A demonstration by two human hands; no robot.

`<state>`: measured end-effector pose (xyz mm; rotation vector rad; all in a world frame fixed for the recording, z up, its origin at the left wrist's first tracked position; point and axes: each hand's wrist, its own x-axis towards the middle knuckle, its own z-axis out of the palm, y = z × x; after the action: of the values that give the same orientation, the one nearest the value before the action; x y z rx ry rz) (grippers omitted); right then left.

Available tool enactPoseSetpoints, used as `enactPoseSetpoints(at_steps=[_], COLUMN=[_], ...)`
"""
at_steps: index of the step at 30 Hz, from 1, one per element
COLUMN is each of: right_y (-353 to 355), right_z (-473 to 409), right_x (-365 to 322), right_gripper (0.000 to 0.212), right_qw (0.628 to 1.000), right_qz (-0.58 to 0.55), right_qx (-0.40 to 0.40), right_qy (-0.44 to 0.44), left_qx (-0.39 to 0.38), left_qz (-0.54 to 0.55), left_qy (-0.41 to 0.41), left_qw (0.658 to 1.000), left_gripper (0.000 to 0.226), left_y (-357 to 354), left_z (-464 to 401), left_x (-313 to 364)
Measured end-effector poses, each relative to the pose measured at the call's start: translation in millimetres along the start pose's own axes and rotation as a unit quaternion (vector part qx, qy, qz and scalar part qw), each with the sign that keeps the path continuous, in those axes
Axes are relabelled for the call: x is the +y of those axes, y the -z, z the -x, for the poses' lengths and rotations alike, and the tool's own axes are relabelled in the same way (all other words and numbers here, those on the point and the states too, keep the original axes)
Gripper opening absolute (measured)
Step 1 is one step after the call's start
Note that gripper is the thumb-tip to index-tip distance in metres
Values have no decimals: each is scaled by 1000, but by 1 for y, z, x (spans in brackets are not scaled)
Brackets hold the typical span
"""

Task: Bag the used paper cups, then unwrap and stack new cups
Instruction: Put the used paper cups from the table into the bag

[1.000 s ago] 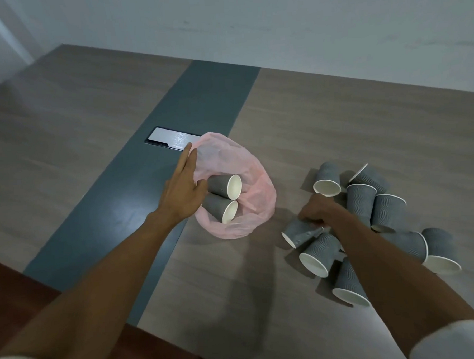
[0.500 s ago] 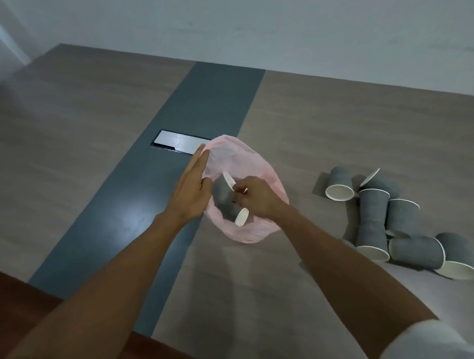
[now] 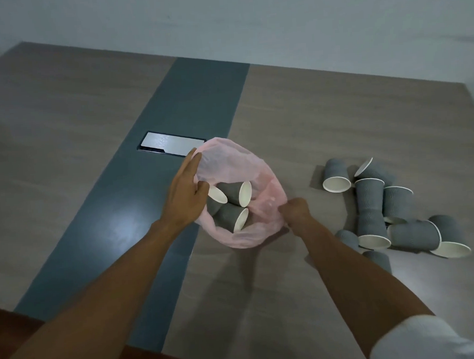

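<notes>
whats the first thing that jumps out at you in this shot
The pink plastic bag in the middle of the table stands out first: the left hand and right hand hold its mouth open, with three grey paper cups lying inside. To its right lies a heap of loose cups, most tipped on their sides. A silvery plate sits in the table's dark strip behind the bag.

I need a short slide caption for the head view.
Both hands hold a pink bag open; gray cups lie beside it.
</notes>
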<state>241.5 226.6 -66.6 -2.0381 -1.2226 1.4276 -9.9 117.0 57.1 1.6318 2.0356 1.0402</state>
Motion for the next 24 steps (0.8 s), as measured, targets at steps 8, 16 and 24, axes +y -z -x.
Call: enactPoseSetpoints(at_steps=[8,16,24], right_y=[67,144,192], right_z=[21,13,-47], right_x=[-44,-39,-5], right_gripper=[27,28,24], right_qw=[985,979,937], right_qz=[-20,-43,240], right_qx=[97,104,89], right_qy=[144,169,238], left_qx=[19,7,29], left_qz=[38,41,-17], left_qy=[-10,-20,47], left_qw=[999,999,998], left_gripper=[71,73,73], left_y=[-26,-70,-106], left_z=[-9,-1,26], left_x=[20,74,87])
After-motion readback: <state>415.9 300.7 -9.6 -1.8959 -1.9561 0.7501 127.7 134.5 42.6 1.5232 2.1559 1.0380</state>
